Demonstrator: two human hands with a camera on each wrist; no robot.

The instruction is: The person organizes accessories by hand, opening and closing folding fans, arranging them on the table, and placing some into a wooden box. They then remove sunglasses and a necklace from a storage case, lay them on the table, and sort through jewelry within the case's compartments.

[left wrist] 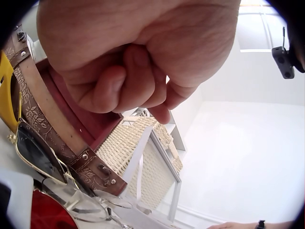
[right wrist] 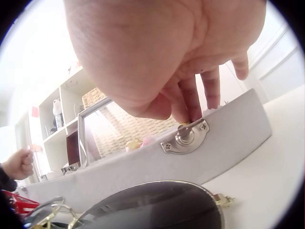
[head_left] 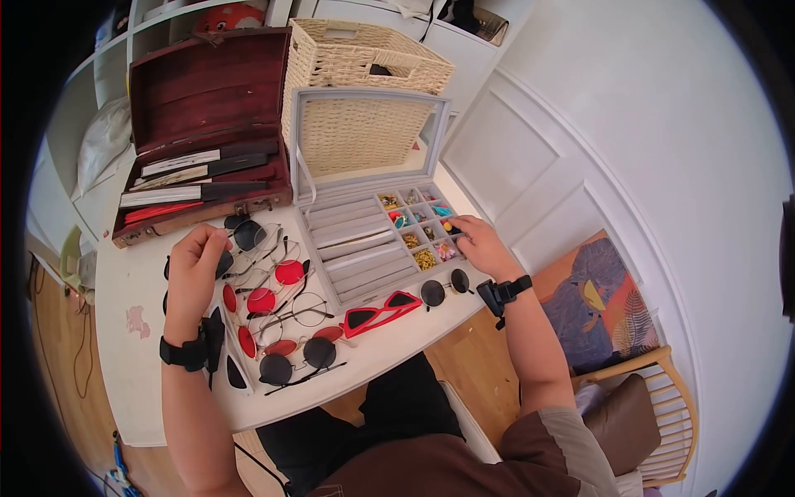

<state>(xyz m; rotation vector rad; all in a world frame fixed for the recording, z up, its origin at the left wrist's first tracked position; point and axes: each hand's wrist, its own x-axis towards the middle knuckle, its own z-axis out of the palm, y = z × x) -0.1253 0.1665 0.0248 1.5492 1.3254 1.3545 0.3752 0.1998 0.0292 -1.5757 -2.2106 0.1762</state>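
My right hand reaches over the right edge of a grey jewelry box. Its fingertips dip among small compartments of colourful earrings and trinkets, next to a dark and yellow piece. In the right wrist view the box's front wall and metal clasp hide the fingertips, so I cannot tell whether they pinch anything. My left hand is raised over the left side of the table, above several glasses. The left wrist view shows its fingers curled in, with nothing visible in them. The jewelry box's glass lid stands upright.
Sunglasses with red and dark lenses, and red-framed ones, cover the white table's near side. Behind stand a dark red chest with folded fans and a woven basket. Round dark sunglasses lie by the box.
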